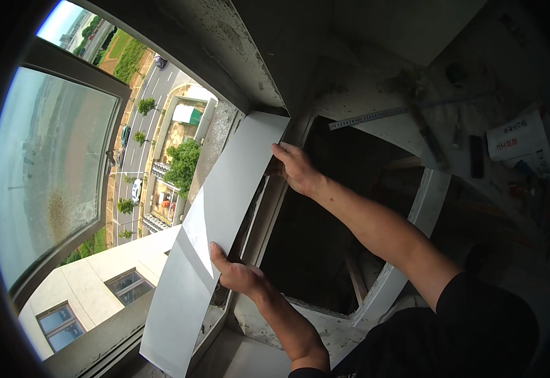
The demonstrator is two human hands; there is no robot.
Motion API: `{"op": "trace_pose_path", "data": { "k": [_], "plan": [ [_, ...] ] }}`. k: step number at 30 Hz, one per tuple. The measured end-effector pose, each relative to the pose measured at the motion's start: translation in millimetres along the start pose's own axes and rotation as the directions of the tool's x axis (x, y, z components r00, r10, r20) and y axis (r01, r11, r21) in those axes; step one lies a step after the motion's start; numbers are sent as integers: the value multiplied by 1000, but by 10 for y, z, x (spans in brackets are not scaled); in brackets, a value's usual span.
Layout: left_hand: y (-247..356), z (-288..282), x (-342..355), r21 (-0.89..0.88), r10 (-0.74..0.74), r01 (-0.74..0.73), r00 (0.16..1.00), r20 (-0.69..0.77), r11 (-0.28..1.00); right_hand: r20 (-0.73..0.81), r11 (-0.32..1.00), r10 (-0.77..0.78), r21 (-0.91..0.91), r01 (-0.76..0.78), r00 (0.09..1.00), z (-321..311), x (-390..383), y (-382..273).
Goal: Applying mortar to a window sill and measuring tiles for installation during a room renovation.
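Note:
A long, smooth white panel [215, 211] lies tilted along the open window, its far end against the wall corner. My left hand [240, 276] grips its near-side edge around the middle, thumb on top and fingers hidden beneath. Farther up the same edge, my right hand [297, 169] holds it in the same way, the thumb on the upper face. Sunlight falls across part of the panel, leaving a bright patch beside my left thumb. Under the panel's edge, a dark gap and rough sill show in part.
A window sash [57, 176] stands open at the left, above a street far below. Right of the panel is a dark rectangular opening with a pale frame [435, 195]. A steel ruler [369, 118] juts over its far edge. A white printed bag [524, 143] stands at the right.

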State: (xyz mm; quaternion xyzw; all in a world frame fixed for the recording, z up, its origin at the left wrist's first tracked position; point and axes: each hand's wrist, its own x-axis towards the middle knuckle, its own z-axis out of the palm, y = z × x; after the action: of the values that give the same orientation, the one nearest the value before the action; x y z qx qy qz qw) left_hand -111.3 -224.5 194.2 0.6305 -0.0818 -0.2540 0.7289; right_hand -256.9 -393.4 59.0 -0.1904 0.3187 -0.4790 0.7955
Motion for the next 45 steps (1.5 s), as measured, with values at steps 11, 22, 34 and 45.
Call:
{"op": "trace_pose_path", "data": {
  "k": [11, 22, 34, 45],
  "plan": [
    [76, 26, -142, 5, 11, -11, 999, -54, 1000, 20, 1000, -9, -12, 10, 1000, 15, -105, -14],
    [502, -463, -840, 65, 190, -181, 962, -195, 981, 47, 999, 23, 29, -24, 999, 100, -1155, -172],
    [502, -1013, -2407, 250, 177, -197, 979, 101, 948, -137, 969, 143, -182, -167, 980, -1206, -3980, -1144],
    [-919, -1609, -2513, -50, 372, -900, 128, 919, 434, -679, 881, -356, -474, -12, 642, -3471, -7442, -1026]
  ]
}}
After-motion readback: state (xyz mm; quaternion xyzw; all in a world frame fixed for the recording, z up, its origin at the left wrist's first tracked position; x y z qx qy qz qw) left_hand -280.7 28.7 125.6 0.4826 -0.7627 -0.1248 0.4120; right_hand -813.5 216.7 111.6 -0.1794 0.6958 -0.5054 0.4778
